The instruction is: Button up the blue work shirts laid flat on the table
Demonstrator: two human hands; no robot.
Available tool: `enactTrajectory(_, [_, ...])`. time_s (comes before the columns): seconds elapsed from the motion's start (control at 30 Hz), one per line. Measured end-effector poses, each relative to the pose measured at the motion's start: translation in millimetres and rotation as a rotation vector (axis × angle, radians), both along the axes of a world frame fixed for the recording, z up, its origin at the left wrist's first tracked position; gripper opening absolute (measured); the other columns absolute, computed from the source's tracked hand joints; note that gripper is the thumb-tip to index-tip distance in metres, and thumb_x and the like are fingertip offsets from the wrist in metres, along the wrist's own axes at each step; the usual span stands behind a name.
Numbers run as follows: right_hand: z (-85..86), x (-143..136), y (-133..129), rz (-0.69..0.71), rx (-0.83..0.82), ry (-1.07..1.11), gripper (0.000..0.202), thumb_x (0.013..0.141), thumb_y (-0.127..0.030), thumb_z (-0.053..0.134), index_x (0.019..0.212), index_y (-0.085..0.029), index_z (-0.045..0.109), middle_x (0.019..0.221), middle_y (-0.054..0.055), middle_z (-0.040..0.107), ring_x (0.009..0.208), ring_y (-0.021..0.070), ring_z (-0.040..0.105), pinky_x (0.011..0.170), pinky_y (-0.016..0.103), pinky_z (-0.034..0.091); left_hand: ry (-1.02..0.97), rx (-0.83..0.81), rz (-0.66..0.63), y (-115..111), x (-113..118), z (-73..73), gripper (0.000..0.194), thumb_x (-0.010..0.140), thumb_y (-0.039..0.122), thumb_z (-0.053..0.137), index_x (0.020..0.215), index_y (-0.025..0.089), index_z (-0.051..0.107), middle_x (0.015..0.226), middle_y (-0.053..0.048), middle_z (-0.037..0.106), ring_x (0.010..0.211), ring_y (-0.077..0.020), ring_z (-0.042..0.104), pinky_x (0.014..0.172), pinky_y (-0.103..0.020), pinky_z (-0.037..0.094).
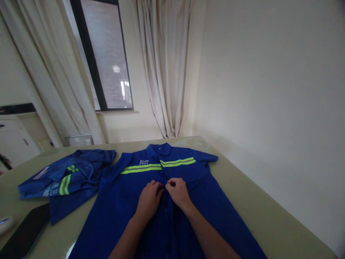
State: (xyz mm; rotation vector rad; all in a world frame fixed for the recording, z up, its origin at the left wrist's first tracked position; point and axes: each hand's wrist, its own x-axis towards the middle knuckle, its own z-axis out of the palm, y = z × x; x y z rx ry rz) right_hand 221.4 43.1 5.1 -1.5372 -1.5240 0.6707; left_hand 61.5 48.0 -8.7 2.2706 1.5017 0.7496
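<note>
A blue work shirt (194, 176) with yellow-green and grey reflective stripes lies spread front side up, its collar at the far end. My left hand (151, 198) pinches the front placket from the left, just below the chest stripe. Facing it, my right hand (178, 190) pinches the placket's other side with thumb and forefinger. A narrow gap separates the fingertips of the two hands. Whatever button sits between them is too small to make out. Lower on the placket, a button (166, 209) shows below my hands.
A second blue garment (81, 172) with reflective strips lies crumpled at the left on the green-covered table (242, 194). Nearer are a black flat object (28, 228) and a white object (5, 224), cut off by the frame. A wall (269, 90) runs along the right edge.
</note>
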Motion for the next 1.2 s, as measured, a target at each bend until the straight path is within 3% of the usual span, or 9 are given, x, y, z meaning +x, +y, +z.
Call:
enactTrajectory(0.23, [3.1,3.8,-2.5,0.101,-0.044,0.018,0.024,0.075,-0.018,0.058,0.081,-0.021,0.081,0.079,0.003,0.079,0.077,0.0192,0.072,0.068,0.024,0.048,-0.044,-0.114,0.071,7.9,0.4,1.9,0.013,0.079,0.012,0.063,0.089,0.019,0.068,0.081,-0.001,0.065,0.077,-0.0181,0.061,0.069,-0.028,0.04])
enactTrajectory(0.33, [0.2,1.9,-5.9,0.131,-0.02,-0.064,0.016,0.076,-0.024,0.065,0.081,-0.021,0.08,0.078,0.003,0.078,0.074,0.0186,0.071,0.066,0.024,0.047,-0.071,-0.072,0.035,3.9,-1.6,2.2,0.014,0.083,0.01,0.058,0.089,0.021,0.065,0.087,-0.001,0.066,0.084,-0.0178,0.062,0.074,-0.027,0.042])
enactTrajectory(0.47, [-0.4,-0.5,-7.9,0.09,0.027,-0.127,0.015,0.074,-0.019,0.066,0.081,-0.02,0.079,0.074,0.003,0.076,0.069,0.0173,0.068,0.063,0.024,0.045,-0.112,0.04,-0.02,-5.0,-0.7,2.5,0.013,0.088,0.011,0.052,0.09,0.022,0.059,0.092,-0.003,0.065,0.091,-0.0203,0.061,0.082,-0.031,0.044])
enactTrajectory(0.67, [3.0,1.5,-6.1,0.16,-0.003,0.054,0.026,0.085,-0.021,0.053,0.08,-0.02,0.078,0.07,0.001,0.074,0.065,0.0163,0.069,0.06,0.023,0.046,-0.142,0.095,-0.007,-6.8,0.7,1.1,0.014,0.094,0.014,0.046,0.089,0.023,0.056,0.088,-0.003,0.065,0.087,-0.0219,0.062,0.08,-0.033,0.044])
enactTrajectory(0.83, [-4.7,1.4,-3.8,0.185,-0.121,0.11,0.019,0.082,-0.022,0.062,0.096,-0.019,0.074,0.061,-0.003,0.068,0.048,0.0149,0.063,0.049,0.022,0.042,-0.179,0.097,-0.01,-5.2,-0.7,-0.8,0.016,0.095,0.014,0.045,0.094,0.023,0.057,0.091,-0.003,0.067,0.088,-0.0208,0.065,0.079,-0.032,0.045])
enactTrajectory(1.0, [-3.7,0.5,-5.0,0.125,0.092,-0.124,0.009,0.08,-0.019,0.069,0.084,-0.023,0.076,0.072,-0.001,0.071,0.068,0.015,0.066,0.064,0.023,0.044,-0.189,0.101,0.048,-4.9,0.7,-1.6,0.016,0.094,0.012,0.046,0.092,0.023,0.058,0.089,-0.003,0.068,0.086,-0.0196,0.066,0.078,-0.031,0.045])
enactTrajectory(1.2, [-3.1,-0.7,-4.0,0.137,0.181,-0.127,0.01,0.079,-0.013,0.069,0.08,-0.022,0.074,0.078,0.0,0.066,0.067,0.0126,0.06,0.064,0.022,0.043,-0.181,0.087,0.059,-4.0,1.3,-2.1,0.016,0.093,0.012,0.048,0.093,0.022,0.06,0.09,-0.003,0.069,0.086,-0.0206,0.066,0.077,-0.031,0.044])
